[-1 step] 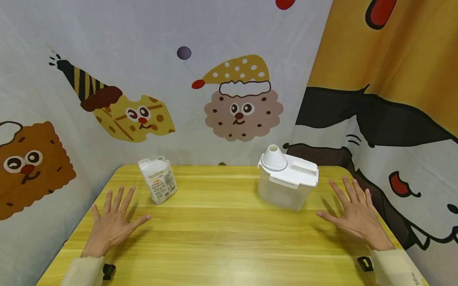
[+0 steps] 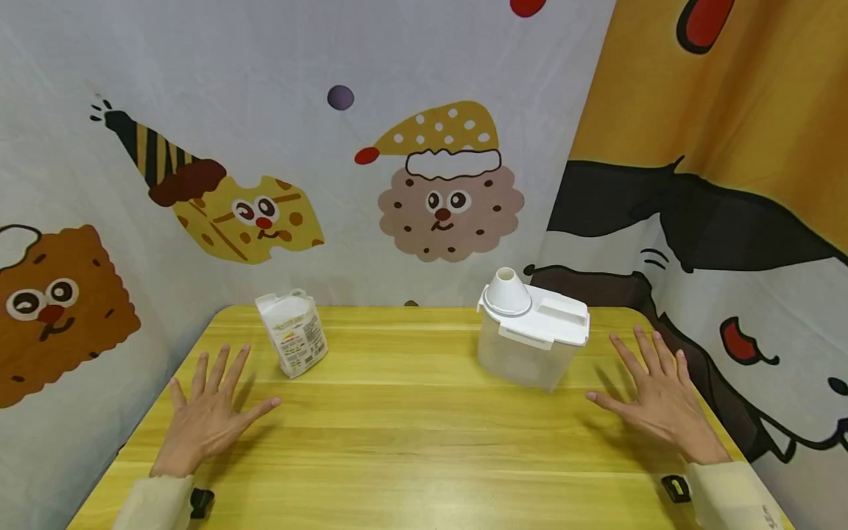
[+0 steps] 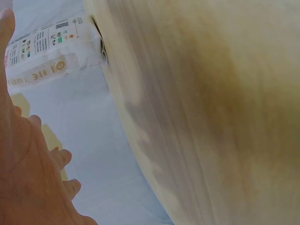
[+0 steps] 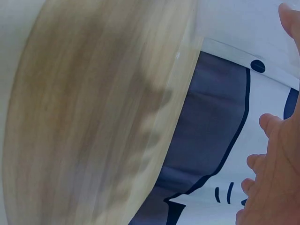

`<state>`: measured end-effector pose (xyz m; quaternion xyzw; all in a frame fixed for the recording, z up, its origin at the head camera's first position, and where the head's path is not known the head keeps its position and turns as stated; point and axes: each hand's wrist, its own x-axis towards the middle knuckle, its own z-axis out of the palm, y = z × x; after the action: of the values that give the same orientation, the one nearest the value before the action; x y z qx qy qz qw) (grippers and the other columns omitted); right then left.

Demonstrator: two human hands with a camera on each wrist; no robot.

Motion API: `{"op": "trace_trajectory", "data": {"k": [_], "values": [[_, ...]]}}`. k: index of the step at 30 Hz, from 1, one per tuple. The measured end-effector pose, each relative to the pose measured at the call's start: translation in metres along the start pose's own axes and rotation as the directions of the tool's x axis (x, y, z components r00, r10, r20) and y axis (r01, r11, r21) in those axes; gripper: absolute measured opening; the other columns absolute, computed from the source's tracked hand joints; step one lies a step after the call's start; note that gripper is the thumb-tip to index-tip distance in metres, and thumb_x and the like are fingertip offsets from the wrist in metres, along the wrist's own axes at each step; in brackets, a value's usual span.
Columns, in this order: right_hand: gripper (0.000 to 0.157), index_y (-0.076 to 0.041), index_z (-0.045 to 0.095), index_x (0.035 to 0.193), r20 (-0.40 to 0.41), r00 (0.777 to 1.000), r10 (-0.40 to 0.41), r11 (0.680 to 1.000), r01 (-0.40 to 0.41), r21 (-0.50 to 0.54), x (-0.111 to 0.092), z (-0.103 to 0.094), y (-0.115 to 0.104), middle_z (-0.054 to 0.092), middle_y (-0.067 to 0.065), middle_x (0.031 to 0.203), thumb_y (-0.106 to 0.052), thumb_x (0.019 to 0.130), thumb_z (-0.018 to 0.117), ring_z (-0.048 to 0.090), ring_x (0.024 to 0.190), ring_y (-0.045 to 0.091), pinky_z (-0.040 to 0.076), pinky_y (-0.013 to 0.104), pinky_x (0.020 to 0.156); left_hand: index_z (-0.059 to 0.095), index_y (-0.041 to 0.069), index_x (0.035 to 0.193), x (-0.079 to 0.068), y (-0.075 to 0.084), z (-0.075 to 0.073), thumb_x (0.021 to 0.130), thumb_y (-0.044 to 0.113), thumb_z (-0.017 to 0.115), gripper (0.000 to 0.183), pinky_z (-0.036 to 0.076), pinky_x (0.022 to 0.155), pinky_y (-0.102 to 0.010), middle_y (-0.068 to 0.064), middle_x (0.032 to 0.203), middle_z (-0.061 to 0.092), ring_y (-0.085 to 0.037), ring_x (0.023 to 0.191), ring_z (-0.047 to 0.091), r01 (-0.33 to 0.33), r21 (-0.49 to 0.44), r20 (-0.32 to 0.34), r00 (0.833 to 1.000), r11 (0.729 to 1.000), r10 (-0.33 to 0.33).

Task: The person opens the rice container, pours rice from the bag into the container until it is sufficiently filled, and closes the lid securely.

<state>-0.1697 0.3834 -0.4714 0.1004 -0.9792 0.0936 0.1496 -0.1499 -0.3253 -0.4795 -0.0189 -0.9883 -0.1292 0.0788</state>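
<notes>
My left hand [image 2: 208, 412] hovers over the left side of the table, fingers straight and spread, holding nothing. Just beyond its fingertips a small white printed bag [image 2: 298, 338] stands upright, its top crumpled. The left wrist view shows printed text and small pictures on the bag [image 3: 51, 44] beside my palm [image 3: 28, 173]. On the right, my other hand [image 2: 662, 401] is spread the same way, with nothing in it. To its left stands a translucent plastic storage container [image 2: 523, 357] with a white clip-on lid [image 2: 559, 313] and a cone-shaped spout [image 2: 507, 294] on top.
The wood-grain table [image 2: 424, 442] runs back to a cloth backdrop [image 2: 397, 44] printed with cartoon biscuits and cheese. A patterned orange, black and white cloth [image 2: 702, 199] hangs along the right side. Black wrist straps [image 2: 202, 503] sit by both cream sleeves.
</notes>
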Motion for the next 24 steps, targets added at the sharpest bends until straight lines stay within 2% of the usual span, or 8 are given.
{"op": "trace_trajectory", "data": {"k": [6, 11, 17, 24], "values": [[0.11, -0.021, 0.018, 0.166, 0.001, 1.0, 0.013, 1.0, -0.013, 0.005, 0.0, -0.003, -0.001, 0.001, 0.022, 0.172, -0.067, 0.082, 0.072, -0.013, 0.159, 0.041, -0.016, 0.068, 0.122, -0.001, 0.029, 0.166, 0.0, 0.0, 0.0, 0.086, 0.077, 0.062, 0.112, -0.004, 0.103, -0.091, -0.019, 0.173, -0.004, -0.056, 0.154, -0.004, -0.002, -0.004, 0.008, 1.0, 1.0, 0.002], [0.11, -0.021, 0.019, 0.166, -0.006, 1.0, 0.009, 1.0, -0.009, 0.029, 0.0, -0.003, -0.002, 0.005, 0.023, 0.172, -0.065, 0.082, 0.075, -0.011, 0.159, 0.04, -0.018, 0.064, 0.123, -0.002, 0.028, 0.166, -0.002, 0.0, 0.001, 0.087, 0.075, 0.061, 0.111, -0.002, 0.104, -0.09, -0.02, 0.172, -0.006, -0.054, 0.155, -0.009, 0.001, -0.043, 0.028, 1.0, 0.999, 0.0], [0.108, -0.021, 0.018, 0.166, -0.003, 1.0, -0.005, 0.997, 0.006, 0.083, 0.006, -0.005, -0.004, 0.002, 0.019, 0.173, -0.061, 0.083, 0.075, -0.009, 0.16, 0.039, -0.016, 0.062, 0.125, -0.007, 0.026, 0.166, -0.003, 0.003, 0.0, 0.093, 0.066, 0.061, 0.107, 0.003, 0.105, -0.089, -0.021, 0.171, -0.009, -0.054, 0.154, -0.013, -0.009, -0.139, 0.05, 0.999, 0.99, 0.016], [0.11, -0.019, 0.008, 0.167, 0.067, 0.998, -0.003, 0.982, -0.01, 0.19, 0.013, -0.011, -0.013, -0.007, 0.013, 0.174, -0.057, 0.087, 0.074, -0.005, 0.159, 0.044, -0.006, 0.067, 0.124, -0.014, 0.027, 0.164, -0.006, 0.012, 0.0, 0.098, 0.057, 0.061, 0.104, 0.002, 0.109, -0.085, -0.022, 0.171, -0.011, -0.055, 0.154, -0.013, 0.016, -0.292, 0.079, 0.997, 0.956, 0.007]]}}
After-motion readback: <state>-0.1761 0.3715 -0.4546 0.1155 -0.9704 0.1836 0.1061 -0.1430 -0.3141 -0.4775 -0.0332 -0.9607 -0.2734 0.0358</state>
